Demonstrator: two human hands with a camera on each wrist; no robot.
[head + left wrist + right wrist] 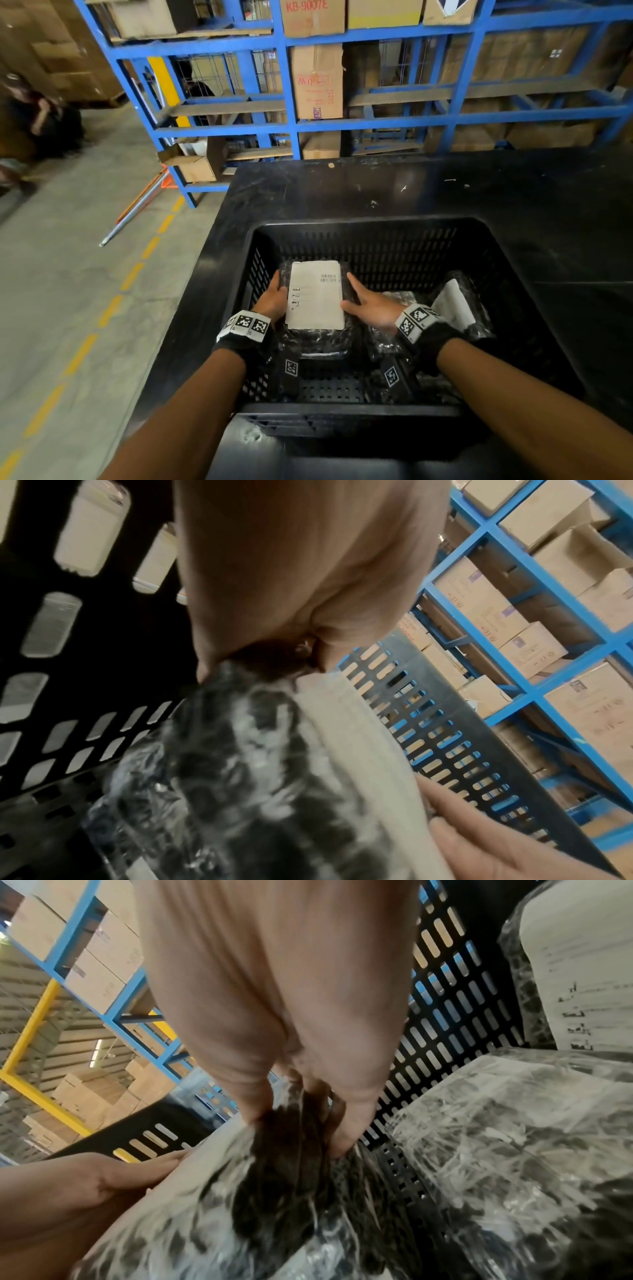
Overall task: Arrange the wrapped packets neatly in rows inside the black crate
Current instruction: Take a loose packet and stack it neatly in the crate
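Left hand [274,298] and right hand [371,306] grip labelled packet [315,294] by its sides, centre frame, inside crate [359,228]; second packet [457,305] leans right.

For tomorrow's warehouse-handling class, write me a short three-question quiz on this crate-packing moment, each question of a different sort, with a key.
1. True or false: both hands hold the labelled packet inside the black crate.
2. Multiple choice: the second labelled packet lies A) tilted against the crate's right side, B) on the floor, C) on the blue shelving.
3. Fill in: the held packet's white label faces ____.

Key:
1. True: the left hand grips its left edge, the right hand its right edge.
2. A
3. up
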